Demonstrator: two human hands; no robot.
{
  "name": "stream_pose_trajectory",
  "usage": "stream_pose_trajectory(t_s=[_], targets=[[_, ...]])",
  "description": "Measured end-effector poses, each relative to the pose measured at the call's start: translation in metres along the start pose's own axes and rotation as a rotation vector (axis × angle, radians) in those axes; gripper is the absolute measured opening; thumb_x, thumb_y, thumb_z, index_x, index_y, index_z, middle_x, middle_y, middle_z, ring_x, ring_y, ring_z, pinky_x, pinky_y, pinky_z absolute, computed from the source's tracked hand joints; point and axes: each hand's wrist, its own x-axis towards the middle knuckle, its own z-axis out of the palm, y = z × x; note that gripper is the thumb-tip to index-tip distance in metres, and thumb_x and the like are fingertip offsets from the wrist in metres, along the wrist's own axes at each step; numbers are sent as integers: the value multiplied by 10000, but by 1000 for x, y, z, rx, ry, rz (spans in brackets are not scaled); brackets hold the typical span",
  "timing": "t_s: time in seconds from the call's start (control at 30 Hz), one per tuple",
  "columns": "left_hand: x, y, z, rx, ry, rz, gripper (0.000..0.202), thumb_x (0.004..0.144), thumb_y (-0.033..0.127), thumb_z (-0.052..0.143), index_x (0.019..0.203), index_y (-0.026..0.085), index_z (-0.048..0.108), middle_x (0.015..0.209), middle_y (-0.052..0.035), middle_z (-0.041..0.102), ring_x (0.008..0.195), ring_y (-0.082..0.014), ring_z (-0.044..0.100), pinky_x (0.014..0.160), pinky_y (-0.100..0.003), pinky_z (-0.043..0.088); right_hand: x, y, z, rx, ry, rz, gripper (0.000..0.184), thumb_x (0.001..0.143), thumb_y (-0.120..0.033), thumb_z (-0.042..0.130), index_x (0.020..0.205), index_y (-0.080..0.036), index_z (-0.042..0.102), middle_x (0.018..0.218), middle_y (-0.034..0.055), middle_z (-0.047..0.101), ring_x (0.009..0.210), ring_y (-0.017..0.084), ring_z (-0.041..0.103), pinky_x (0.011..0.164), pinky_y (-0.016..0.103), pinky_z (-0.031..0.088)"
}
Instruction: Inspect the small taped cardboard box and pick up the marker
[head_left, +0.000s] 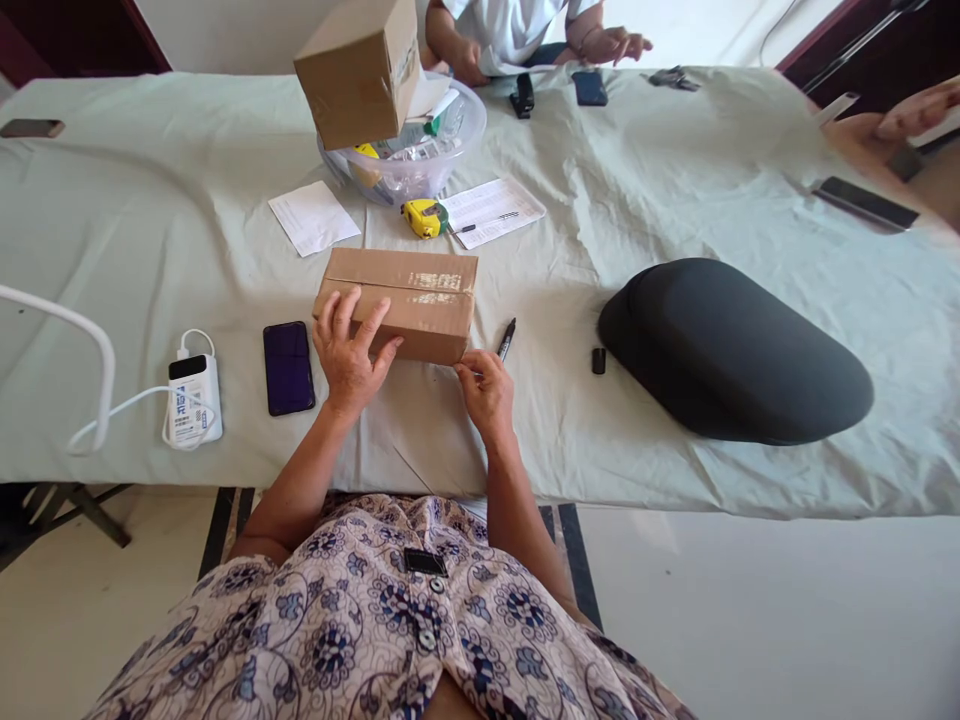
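Observation:
A flat brown cardboard box (420, 295), taped along its top, lies on the pale green table cover (150, 230) in front of me. My left hand (349, 350) rests on the box's near left corner with fingers spread over its top edge. My right hand (486, 392) sits at the box's near right corner, fingers curled and pinched against the lower edge. A black marker (507, 340) lies just right of that hand, its cap (598, 361) lying apart further right.
A dark phone (288, 367) and a white power bank (193, 400) with cable lie left. A yellow tape measure (424, 217), papers, and a clear bowl (450, 150) bearing a second box (360, 70) sit behind. A large black case (731, 350) lies right. Another person's hands (615, 45) rest at the far edge.

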Motion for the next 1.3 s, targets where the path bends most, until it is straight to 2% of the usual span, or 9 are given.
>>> stream_pose_trajectory(t_s=[0.17,0.3,0.37,0.53,0.63,0.87,0.97,1.1,1.3], targets=[[-8,0,-3,-95,169,-4,578,1032,610,503,1384,198,705,1504,-158,658,1475,-337,533,1302,-517,355,2,-14,-8,260,184,-100,207,900,-439,686,866,-238,654,1124,72,723,1017,187,698,768,302,563],[-17,3,1,-199,192,-42,606,1059,606,468,1457,172,614,1499,-186,662,1439,-299,585,1241,-465,431,3,-36,-21,340,324,-241,197,913,-416,754,894,-231,688,1097,50,700,1008,166,687,714,259,538],[-24,5,4,-269,146,-82,637,1055,637,459,1470,169,578,1483,-195,669,1410,-295,615,1207,-460,465,3,-51,-27,334,358,-304,134,933,-364,751,932,-241,700,1129,49,689,1041,161,678,724,252,541],[-47,7,19,-507,-113,-295,731,998,740,494,1467,181,530,1353,-183,719,1234,-282,706,1042,-444,585,8,-80,-27,222,386,-491,57,949,-289,739,978,-267,696,1135,34,671,1045,149,657,710,236,548],[-53,4,24,-554,-154,-358,824,947,793,530,1497,180,492,1394,-201,688,1247,-293,701,1072,-486,581,13,-82,-22,197,379,-500,50,975,-299,702,989,-264,669,1156,38,656,1072,152,654,721,242,552],[-36,10,13,-587,-188,-314,834,946,808,518,1474,163,492,1423,-223,668,1373,-334,646,1160,-514,529,15,-69,-16,273,369,-440,113,989,-376,675,1008,-273,632,1178,47,596,1154,163,624,754,256,546],[-24,21,8,-603,-108,-252,848,950,769,566,1540,178,418,1498,-230,621,1452,-325,595,1211,-500,491,16,-68,-17,280,339,-443,125,988,-391,674,1017,-279,626,1182,46,583,1159,165,613,768,259,549],[-4,34,1,-636,1,-145,778,991,699,568,1556,199,379,1520,-212,608,1432,-289,616,1169,-421,528,17,-67,-18,288,322,-434,145,984,-410,679,1018,-280,626,1195,47,578,1157,168,609,769,259,544],[11,42,1,-629,84,-156,748,976,723,581,1492,216,390,1455,-179,633,1339,-281,666,1120,-388,549,16,-68,-14,337,320,-418,134,973,-397,699,1019,-286,640,1194,43,578,1174,160,604,773,244,554]])
